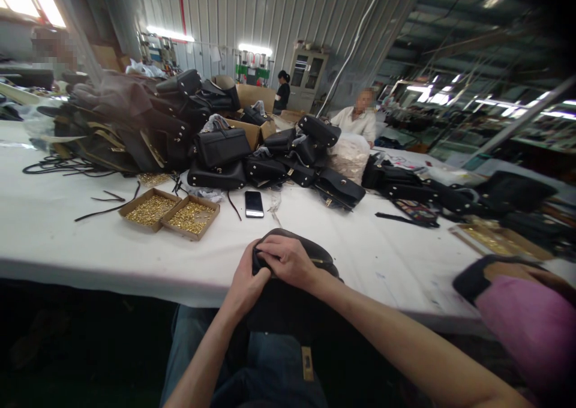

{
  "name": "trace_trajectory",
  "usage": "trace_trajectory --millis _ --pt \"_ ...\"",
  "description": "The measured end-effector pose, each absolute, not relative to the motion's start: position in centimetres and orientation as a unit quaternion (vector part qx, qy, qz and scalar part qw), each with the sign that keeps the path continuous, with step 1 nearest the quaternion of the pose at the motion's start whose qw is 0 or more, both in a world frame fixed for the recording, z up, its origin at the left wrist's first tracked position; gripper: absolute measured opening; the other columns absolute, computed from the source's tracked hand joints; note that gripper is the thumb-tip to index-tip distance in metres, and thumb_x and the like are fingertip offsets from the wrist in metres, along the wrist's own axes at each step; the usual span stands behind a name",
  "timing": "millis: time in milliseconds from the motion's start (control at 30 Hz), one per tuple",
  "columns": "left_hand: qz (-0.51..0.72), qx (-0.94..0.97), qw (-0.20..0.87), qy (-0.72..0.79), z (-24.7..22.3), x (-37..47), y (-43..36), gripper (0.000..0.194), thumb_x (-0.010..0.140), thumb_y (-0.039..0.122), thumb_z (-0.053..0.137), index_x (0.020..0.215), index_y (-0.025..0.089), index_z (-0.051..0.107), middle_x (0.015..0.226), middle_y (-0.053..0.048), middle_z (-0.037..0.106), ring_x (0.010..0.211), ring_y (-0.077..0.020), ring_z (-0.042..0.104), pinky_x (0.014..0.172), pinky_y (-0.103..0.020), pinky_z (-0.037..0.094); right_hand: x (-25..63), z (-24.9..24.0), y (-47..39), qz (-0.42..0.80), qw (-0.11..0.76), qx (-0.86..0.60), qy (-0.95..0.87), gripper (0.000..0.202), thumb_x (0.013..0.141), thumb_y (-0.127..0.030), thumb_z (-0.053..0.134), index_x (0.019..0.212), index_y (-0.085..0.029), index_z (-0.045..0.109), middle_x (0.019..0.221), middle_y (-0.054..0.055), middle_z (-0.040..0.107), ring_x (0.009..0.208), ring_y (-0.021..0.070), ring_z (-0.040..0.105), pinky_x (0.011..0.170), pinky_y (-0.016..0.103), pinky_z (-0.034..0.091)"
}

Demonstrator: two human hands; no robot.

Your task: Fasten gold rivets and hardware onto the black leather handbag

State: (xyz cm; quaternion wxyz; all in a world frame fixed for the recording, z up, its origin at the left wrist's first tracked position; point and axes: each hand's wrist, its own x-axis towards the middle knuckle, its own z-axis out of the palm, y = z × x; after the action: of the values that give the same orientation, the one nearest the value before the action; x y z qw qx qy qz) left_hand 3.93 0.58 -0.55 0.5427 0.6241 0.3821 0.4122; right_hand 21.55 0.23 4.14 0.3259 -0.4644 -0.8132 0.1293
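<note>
Wall [252, 12]: seen as ribbed panels far beyond the left hand [246, 279] and right hand [290, 261].
Table [112, 252]: covered in white and stretched ahead of the hands and out to both sides.
Heap of bags [220, 150]: piled on the table well ahead of the hands, from far left to slightly right; more dark bags [405, 183] are strewn farther right.
Co-workers: a person in a white top [357, 123] is seen across the table, ahead and right of the hands; a pink sleeve [526, 324] is seen well to their right, with a hand [517, 270] laid on a dark item [468, 279].
Black bag [288, 303]: held at the near table edge, directly under the hands, partly hidden by them.
Hands: both curled closed on the bag; its left edge is gripped by the left hand, and the same edge is pinched by the right fingertips, just beside the left.
Cardboard trays [180, 230]: set side by side, touching, ahead and left of the hands.
Phone [254, 204]: laid flat just ahead of the hands.
Gold-coloured plate [307, 363]: seen below the right hand, in front of the lap.
Gold-coloured pieces [150, 209]: heaped loosely in the trays.
</note>
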Motion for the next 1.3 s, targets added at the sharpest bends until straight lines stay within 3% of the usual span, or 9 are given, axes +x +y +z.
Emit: trace_trajectory --millis 267,533,767,933,1000,1067,1167,1300 --pt "0.423 0.62 0.547 0.371 -0.4 3.9 1.0 0.069 0.083 0.017 0.061 0.152 0.022 0.056 0.155 -0.009 0.064 0.148 -0.0322 0.055 0.132 -0.048 0.036 21.2 4.3 0.7 0.049 0.26 -0.466 -0.844 0.02 0.105 -0.018 0.064 0.113 -0.022 0.082 0.112 0.011 0.081 0.103 0.026 0.074 0.092 0.037 0.058" --pt "0.401 0.631 0.551 0.372 0.0 3.8 0.8 0.069 0.082 0.018 0.063 0.15 0.021 0.058 0.152 -0.01 0.065 0.144 -0.0334 0.057 0.128 -0.048 0.04 21.3 4.6 0.5 0.165 0.34 -0.458 -0.805 0.019 0.097 -0.011 0.068 0.109 -0.021 0.08 0.106 0.006 0.08 0.097 0.0217 0.074 0.092 0.034 0.058" --pt "0.381 0.644 0.562 0.353 0.1 3.3 1.5 0.067 0.082 0.017 0.064 0.148 0.022 0.059 0.15 -0.01 0.067 0.144 -0.0343 0.058 0.129 -0.049 0.04 21.6 5.2 1.1 0.115 0.266 -0.463 -0.838 0.024 0.093 -0.01 0.069 0.112 -0.022 0.078 0.107 0.005 0.08 0.098 0.0226 0.072 0.095 0.034 0.055" --pt "0.362 0.577 0.654 0.329 -1.5 2.0 1.8 0.087 0.086 0.033 0.074 0.166 0.021 0.044 0.175 -0.011 0.046 0.165 -0.0362 0.037 0.138 -0.052 0.027 21.9 4.9 1.4 0.101 0.281 -0.455 -0.839 0.019 0.092 -0.012 0.071 0.105 -0.022 0.08 0.102 0.005 0.08 0.096 0.0226 0.073 0.094 0.034 0.056" --pt "0.386 0.523 0.671 0.356 -1.9 1.7 1.6 0.084 0.09 0.041 0.071 0.167 0.02 0.043 0.175 -0.013 0.045 0.166 -0.0348 0.036 0.138 -0.052 0.029 21.9 4.6 1.5 0.099 0.292 -0.449 -0.839 0.017 0.093 -0.013 0.07 0.105 -0.022 0.08 0.103 0.006 0.081 0.096 0.0226 0.073 0.094 0.034 0.056" --pt "0.411 0.516 0.624 0.418 -1.6 1.6 1.3 0.071 0.096 0.046 0.068 0.159 0.018 0.054 0.165 -0.016 0.057 0.158 -0.0344 0.048 0.133 -0.052 0.037 21.9 4.3 1.6 0.098 0.3 -0.44 -0.841 0.015 0.094 -0.014 0.071 0.105 -0.021 0.08 0.103 0.006 0.081 0.096 0.0226 0.074 0.093 0.034 0.057" --pt "0.411 0.609 0.489 0.471 0.0 1.6 0.6 0.051 0.099 0.051 0.069 0.137 0.017 0.07 0.14 -0.017 0.073 0.132 -0.0331 0.068 0.114 -0.049 0.055 21.9 4.2 1.6 0.097 0.306 -0.434 -0.842 0.015 0.094 -0.014 0.072 0.105 -0.021 0.079 0.102 0.006 0.08 0.096 0.0229 0.074 0.092 0.033 0.058" --pt "0.385 0.713 0.336 0.479 2.8 1.9 -0.4 0.038 0.102 0.04 0.064 0.134 0.019 0.069 0.123 -0.014 0.079 0.11 -0.0295 0.076 0.097 -0.042 0.06 21.9 4.5 1.4 0.101 0.302 -0.438 -0.84 0.015 0.093 -0.011 0.072 0.103 -0.021 0.078 0.102 0.006 0.08 0.096 0.0225 0.073 0.092 0.033 0.057"
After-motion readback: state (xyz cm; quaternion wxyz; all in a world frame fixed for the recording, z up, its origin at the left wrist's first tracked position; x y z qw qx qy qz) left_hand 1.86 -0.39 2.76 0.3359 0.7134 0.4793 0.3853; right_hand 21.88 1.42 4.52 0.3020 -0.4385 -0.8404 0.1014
